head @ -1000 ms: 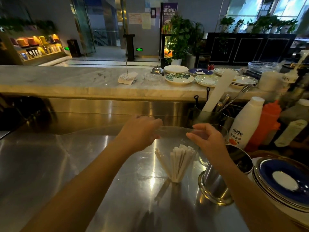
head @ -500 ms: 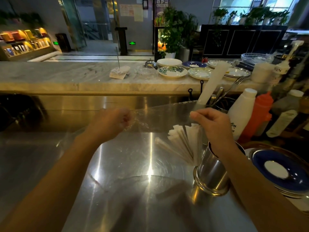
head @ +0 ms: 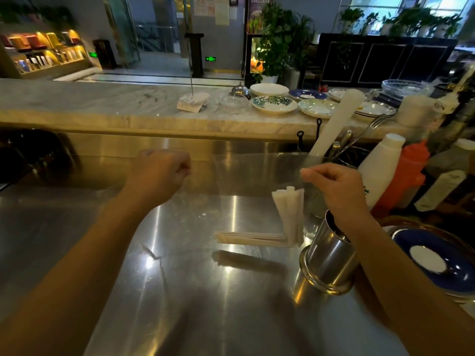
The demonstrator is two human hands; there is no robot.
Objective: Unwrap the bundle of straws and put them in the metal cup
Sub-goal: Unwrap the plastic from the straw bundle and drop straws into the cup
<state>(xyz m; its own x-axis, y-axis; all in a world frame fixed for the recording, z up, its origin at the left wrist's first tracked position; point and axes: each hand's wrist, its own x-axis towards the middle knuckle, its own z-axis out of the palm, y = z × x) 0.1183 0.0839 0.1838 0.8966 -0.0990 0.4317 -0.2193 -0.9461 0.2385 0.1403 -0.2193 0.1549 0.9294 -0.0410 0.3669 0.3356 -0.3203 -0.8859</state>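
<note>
A clear plastic wrapper (head: 244, 176) is stretched between my two hands above the steel counter. My left hand (head: 160, 170) is closed on its left edge and my right hand (head: 334, 186) pinches its right edge. Inside it, white paper-wrapped straws (head: 289, 214) stand nearly upright at the right end, while others (head: 252, 238) have tipped flat and point left. The metal cup (head: 330, 263) stands on the counter just right of the straws, partly hidden under my right wrist.
A white bottle (head: 377, 170) and an orange squeeze bottle (head: 403, 176) stand behind the cup. A blue plate (head: 442, 263) lies at the right. A utensil holder (head: 336, 150) with forks and a white roll sits behind. Plates line the marble ledge (head: 102, 109).
My hands have pulled farther apart and stretched the wrapper wide. The fanned bundle has split: some straws fell flat to the left, the others stay upright by the cup.
</note>
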